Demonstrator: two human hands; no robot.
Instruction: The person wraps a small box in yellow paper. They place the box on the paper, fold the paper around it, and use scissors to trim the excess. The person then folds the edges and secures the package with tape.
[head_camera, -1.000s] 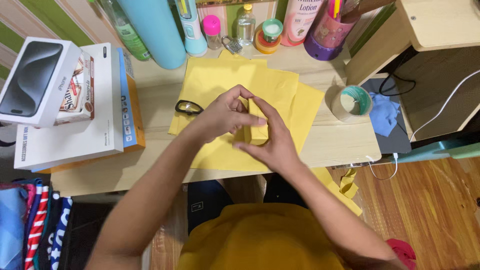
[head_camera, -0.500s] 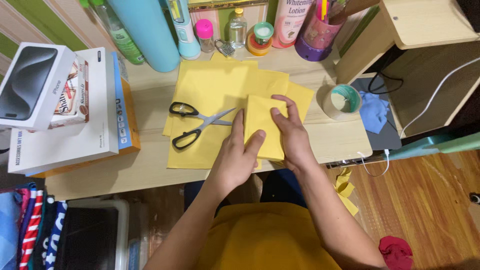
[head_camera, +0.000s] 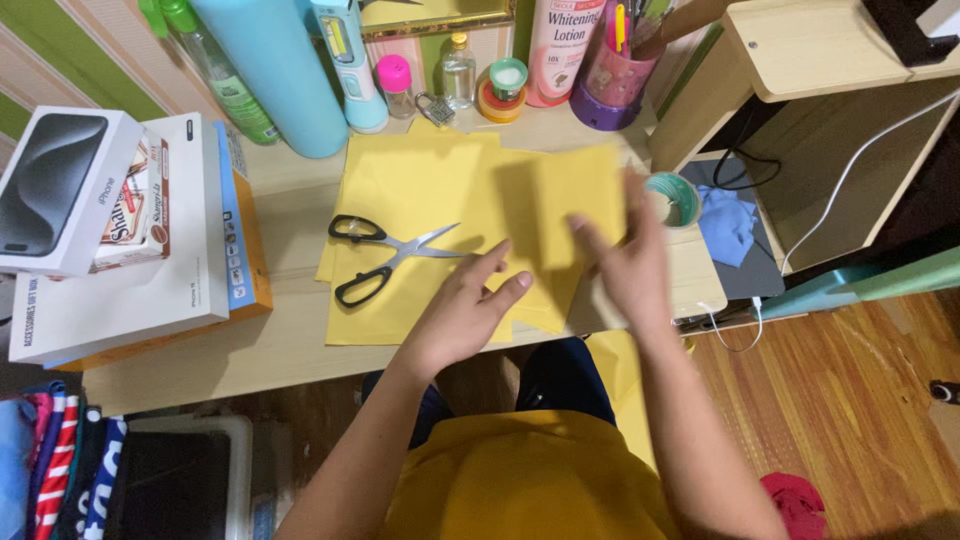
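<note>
On the table (head_camera: 290, 340), both hands are working over yellow paper. The right hand (head_camera: 630, 265) is lifting a yellow sheet (head_camera: 575, 195) up off the pile, its grip closed on the sheet's lower right part, with the fingers blurred. The left hand (head_camera: 465, 310) is lying flat, fingers spread and holding nothing, pressing on the paper pile (head_camera: 420, 190) just beside the raised sheet. Black-handled scissors (head_camera: 385, 255) are lying on the pile to the left of that hand, blades slightly apart and pointing toward it. A tape roll (head_camera: 675, 198) is sitting at the table's right end, partly hidden behind the right hand. White boxes (head_camera: 110, 240) are stacked at the left end, well apart from the hands. Bottles and a blue cylinder (head_camera: 270, 70) are standing along the back edge.
</note>
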